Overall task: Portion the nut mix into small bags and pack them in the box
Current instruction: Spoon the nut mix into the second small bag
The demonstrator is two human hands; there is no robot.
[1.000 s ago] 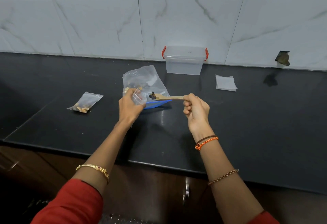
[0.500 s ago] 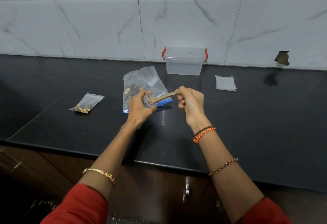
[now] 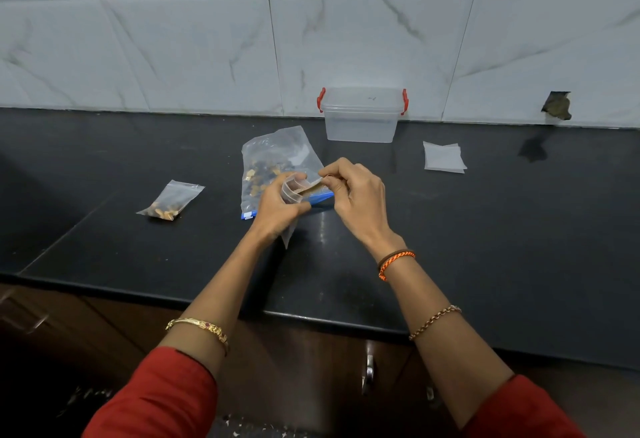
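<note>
My left hand (image 3: 278, 207) holds a small clear bag (image 3: 292, 192) with its mouth open, above the counter. My right hand (image 3: 356, 195) grips a wooden spoon (image 3: 313, 188) whose bowl is inside that bag's mouth. Behind both hands lies the large zip bag of nut mix (image 3: 273, 164) with a blue seal strip. A filled small bag (image 3: 171, 200) lies to the left on the counter. The clear box (image 3: 362, 115) with red latches stands against the wall, lid on.
A stack of empty small bags (image 3: 443, 157) lies right of the box. The black counter (image 3: 502, 230) ends at a front edge near my forearms. The tiled wall has a dark hole (image 3: 556, 105) at the right.
My right hand moved left and pushed the spoon, which carried nuts a second ago, into the small bag held by my left hand. Both hands came closer together.
</note>
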